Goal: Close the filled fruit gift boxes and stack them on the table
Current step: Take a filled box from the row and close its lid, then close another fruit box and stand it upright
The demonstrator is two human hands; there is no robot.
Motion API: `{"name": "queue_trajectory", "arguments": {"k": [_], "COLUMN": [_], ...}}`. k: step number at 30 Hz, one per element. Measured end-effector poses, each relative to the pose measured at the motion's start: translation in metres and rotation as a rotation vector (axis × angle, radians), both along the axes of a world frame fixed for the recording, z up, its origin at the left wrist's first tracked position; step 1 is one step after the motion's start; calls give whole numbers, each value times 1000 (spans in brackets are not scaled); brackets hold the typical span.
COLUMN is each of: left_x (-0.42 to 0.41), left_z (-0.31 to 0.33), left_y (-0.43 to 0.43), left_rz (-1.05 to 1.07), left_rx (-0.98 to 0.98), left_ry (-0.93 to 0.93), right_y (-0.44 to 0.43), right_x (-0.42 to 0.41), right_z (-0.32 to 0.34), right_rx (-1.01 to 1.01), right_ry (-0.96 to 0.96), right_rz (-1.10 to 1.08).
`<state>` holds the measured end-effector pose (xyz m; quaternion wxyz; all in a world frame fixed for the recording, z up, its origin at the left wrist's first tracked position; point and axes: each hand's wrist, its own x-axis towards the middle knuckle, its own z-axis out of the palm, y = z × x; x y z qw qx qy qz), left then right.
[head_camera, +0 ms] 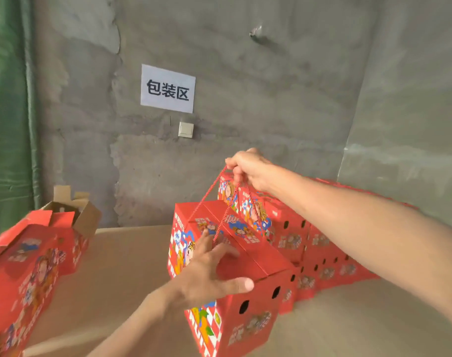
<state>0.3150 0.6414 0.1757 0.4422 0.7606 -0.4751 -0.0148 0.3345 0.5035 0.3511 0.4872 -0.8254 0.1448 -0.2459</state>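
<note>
A closed red fruit gift box (pixel 248 256) with cartoon prints and dark side holes hangs tilted in the middle of the view. My right hand (pixel 248 168) grips its red rope handle (pixel 209 194) from above, pulling the ropes taut. My left hand (pixel 209 274) lies flat with spread fingers on the box's near lid. Behind and to the right, several closed red boxes (pixel 323 253) stand stacked on the table (pixel 122 274).
Open red boxes (pixel 26 266) with raised flaps sit at the left, a brown cardboard carton (pixel 83 212) behind them. A grey concrete wall with a paper sign (pixel 167 88) and a switch (pixel 185 129) backs the table. A green curtain (pixel 6 124) hangs far left.
</note>
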Motion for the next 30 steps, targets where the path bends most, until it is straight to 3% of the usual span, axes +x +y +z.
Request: {"name": "queue_trajectory", "arguments": {"k": [6, 15, 19, 22, 24, 30], "left_x": [77, 185, 216, 225, 232, 254], "left_z": [37, 8, -25, -50, -60, -65], "left_y": [-48, -151, -179, -194, -202, -216], "left_rz": [39, 290, 457, 473, 544, 609], "left_rx": [35, 23, 62, 52, -14, -80], "left_ry": [-148, -262, -134, -68, -75, -151], "right_y": [-38, -135, -179, -197, -201, -196], "right_x": [46, 137, 156, 157, 162, 204], "right_z": [34, 22, -45, -124, -159, -178], "right_rx": [-65, -240, -674, -983, -1143, -1315], "right_ry": [-107, -166, 97, 326, 369, 318], "right_rz": [-70, 34, 17, 184, 242, 35]}}
